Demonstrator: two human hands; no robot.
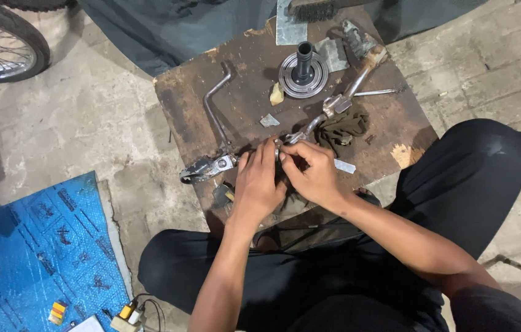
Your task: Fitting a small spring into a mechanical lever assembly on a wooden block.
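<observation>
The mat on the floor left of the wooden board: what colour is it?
Blue, with dark marks across it; the mat shows best in the head view, at lower left.

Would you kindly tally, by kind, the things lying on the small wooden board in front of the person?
Bent metal levers: 2 (second)
Round hub with black shaft: 1
Dark rag: 1
Wire brush: 1
Thin rod: 1
Total: 6
The left hand and right hand pinch a small part, too hidden to identify.

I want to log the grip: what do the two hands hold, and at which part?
Both hands pinch a small metal part by its edges, at the near end of a chrome lever; its exact kind cannot be told.
</observation>
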